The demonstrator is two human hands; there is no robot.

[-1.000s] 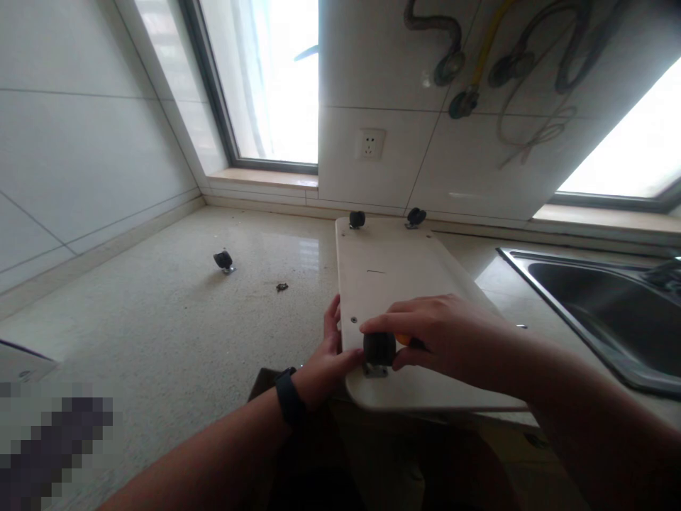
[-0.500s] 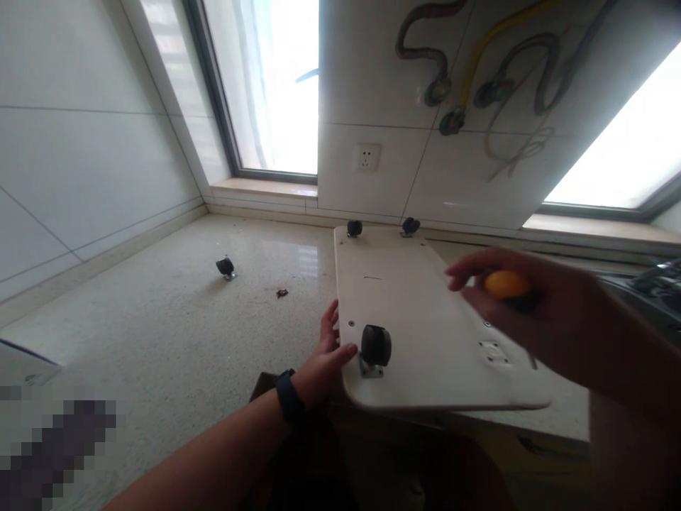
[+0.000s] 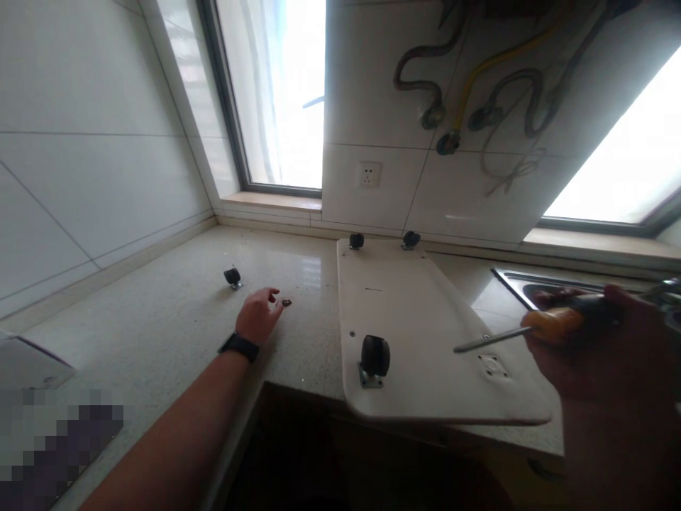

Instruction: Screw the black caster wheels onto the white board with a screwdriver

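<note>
Head camera looked down over a speckled pale stone countertop (image 3: 175, 341)

Worn on the person's head, the camera sat above the countertop's near side, close to the work, and faced forward to the white tiled wall (image 3: 372, 113) beyond. It caught the cream, round-cornered flat board (image 3: 420, 319) from above at a slant, right of centre. The bare right hand (image 3: 590, 348) loomed larger in view than the bare left hand (image 3: 258, 312), farther left.

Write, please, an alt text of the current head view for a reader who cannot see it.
A person's left hand is beside small dark pieces on a speckled counter, while the right hand holds a partly orange screwdriver. Between the hands lies a white board bearing three black casters; a fourth caster sits on the counter.
</note>
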